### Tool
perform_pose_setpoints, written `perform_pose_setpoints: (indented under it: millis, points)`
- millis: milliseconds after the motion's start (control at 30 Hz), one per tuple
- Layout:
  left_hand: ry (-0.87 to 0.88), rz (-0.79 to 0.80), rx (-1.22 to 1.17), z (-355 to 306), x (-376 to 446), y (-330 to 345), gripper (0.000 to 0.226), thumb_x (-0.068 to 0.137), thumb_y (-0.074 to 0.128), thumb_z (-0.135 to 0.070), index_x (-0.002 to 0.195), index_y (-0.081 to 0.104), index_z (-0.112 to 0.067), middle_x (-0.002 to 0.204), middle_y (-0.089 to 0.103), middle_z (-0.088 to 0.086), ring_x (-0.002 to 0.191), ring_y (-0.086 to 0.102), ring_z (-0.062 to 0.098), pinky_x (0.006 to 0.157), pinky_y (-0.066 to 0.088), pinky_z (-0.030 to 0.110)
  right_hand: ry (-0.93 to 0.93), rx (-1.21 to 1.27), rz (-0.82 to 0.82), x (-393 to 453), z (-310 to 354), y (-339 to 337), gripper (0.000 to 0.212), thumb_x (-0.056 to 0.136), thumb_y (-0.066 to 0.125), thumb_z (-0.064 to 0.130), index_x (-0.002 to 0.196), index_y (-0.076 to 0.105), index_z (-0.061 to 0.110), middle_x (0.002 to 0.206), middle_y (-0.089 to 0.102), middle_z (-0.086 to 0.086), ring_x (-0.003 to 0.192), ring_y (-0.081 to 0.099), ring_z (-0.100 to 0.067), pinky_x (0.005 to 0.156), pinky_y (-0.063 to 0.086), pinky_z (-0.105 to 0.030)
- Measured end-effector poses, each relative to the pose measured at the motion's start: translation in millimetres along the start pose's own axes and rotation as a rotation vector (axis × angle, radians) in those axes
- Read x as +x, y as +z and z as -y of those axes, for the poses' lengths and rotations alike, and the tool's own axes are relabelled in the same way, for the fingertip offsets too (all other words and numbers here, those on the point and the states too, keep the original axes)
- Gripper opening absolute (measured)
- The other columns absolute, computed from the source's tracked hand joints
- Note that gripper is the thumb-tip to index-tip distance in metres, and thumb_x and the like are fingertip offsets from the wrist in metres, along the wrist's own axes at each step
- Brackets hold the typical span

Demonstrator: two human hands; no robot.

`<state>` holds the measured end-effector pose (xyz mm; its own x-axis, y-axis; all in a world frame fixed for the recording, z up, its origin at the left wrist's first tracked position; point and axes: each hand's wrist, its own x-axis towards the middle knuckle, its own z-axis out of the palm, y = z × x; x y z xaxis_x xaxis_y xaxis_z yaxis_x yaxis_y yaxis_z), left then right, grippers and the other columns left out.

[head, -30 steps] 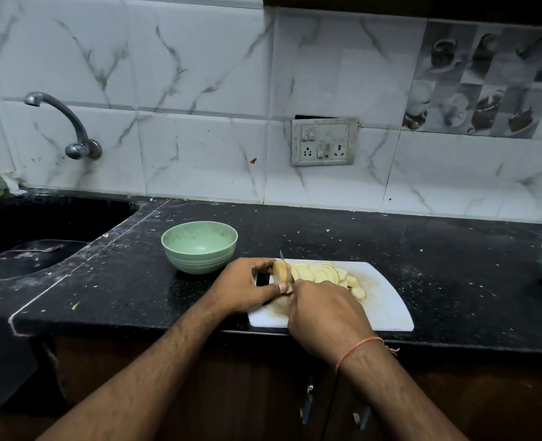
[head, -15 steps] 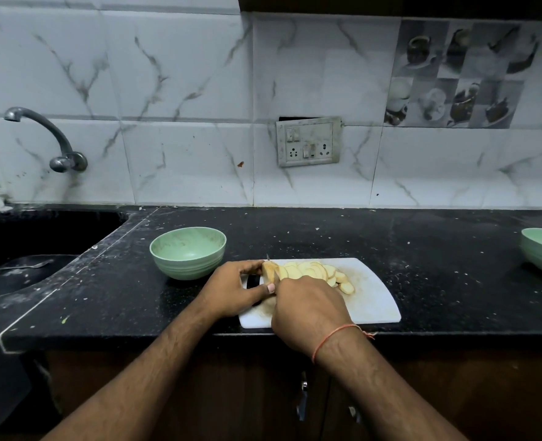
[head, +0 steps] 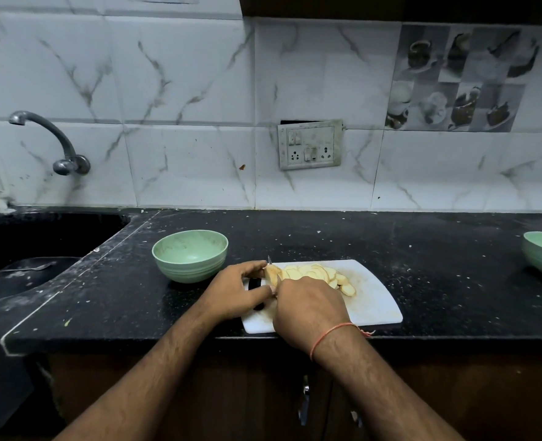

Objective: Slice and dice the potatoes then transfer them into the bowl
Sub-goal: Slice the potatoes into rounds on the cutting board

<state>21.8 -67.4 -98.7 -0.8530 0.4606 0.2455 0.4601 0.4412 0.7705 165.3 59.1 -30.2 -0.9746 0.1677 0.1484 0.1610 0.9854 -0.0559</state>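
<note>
The left hand [head: 238,289] pinches the uncut end of the potato [head: 272,275] between thumb and curled fingers, while the right hand [head: 308,308] is curled round a knife [head: 269,260] whose tip shows just above the potato. The potato sits at the left end of the white cutting board [head: 374,300], pale slices [head: 320,274] fanned out to its right. A green bowl [head: 190,256] stands just left of the board.

This is a home kitchen. A curved metal tap [head: 45,135] sticks out of the white marble-look wall tiles [head: 183,100] over a dark sink [head: 34,246]. A black speckled stone counter [head: 422,259] holds a white plastic cutting board [head: 371,297].
</note>
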Motion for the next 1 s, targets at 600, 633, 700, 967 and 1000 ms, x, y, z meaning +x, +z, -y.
perform_pose_setpoints:
  millis: [600,633,700,967,1000]
  points:
    - [0.172,0.004,0.327,5.8,7.7,16.3,0.079,0.103,0.044,-0.010,0.170,0.010,-0.032,0.165,0.038,-0.020,0.147,0.033,0.013,0.114,0.026,0.020,-0.014,-0.044,0.040,-2.1,20.6,-6.3,0.028,0.097,0.054,0.015,0.123,0.064,0.015,0.121,0.065,-0.007,0.116,0.060,-0.028,0.077,0.042,-0.034]
    - [0.169,0.005,0.329,5.4,7.7,16.5,0.079,0.102,0.044,-0.010,0.170,0.010,-0.031,0.165,0.038,-0.020,0.147,0.033,0.013,0.115,0.027,0.021,-0.011,-0.040,0.045,-2.2,21.0,-6.4,0.028,0.097,0.054,0.015,0.123,0.064,0.015,0.121,0.065,-0.007,0.117,0.060,-0.028,0.077,0.042,-0.034]
    - [0.166,0.004,0.328,5.7,7.7,16.1,0.079,0.102,0.045,-0.011,0.170,0.011,-0.032,0.165,0.039,-0.021,0.146,0.034,0.013,0.117,0.029,0.024,-0.006,-0.035,0.050,-1.6,22.2,-5.7,0.029,0.098,0.053,0.015,0.125,0.063,0.015,0.123,0.064,-0.007,0.119,0.059,-0.029,0.077,0.042,-0.035]
    - [0.158,-0.014,0.331,5.2,9.4,14.9,0.078,0.100,0.054,-0.019,0.168,0.019,-0.037,0.161,0.046,-0.015,0.147,0.040,0.011,0.119,0.038,0.035,-0.001,-0.038,0.027,0.2,27.6,5.7,0.031,0.101,0.051,0.015,0.131,0.059,0.014,0.127,0.064,-0.006,0.121,0.059,-0.030,0.079,0.043,-0.035]
    - [0.155,-0.011,0.341,5.1,9.7,14.6,0.079,0.100,0.054,-0.019,0.168,0.018,-0.037,0.162,0.046,-0.015,0.147,0.040,0.011,0.118,0.038,0.034,0.004,-0.041,0.028,0.8,29.0,7.2,0.031,0.101,0.051,0.016,0.131,0.059,0.014,0.127,0.064,-0.007,0.121,0.059,-0.030,0.079,0.043,-0.035]
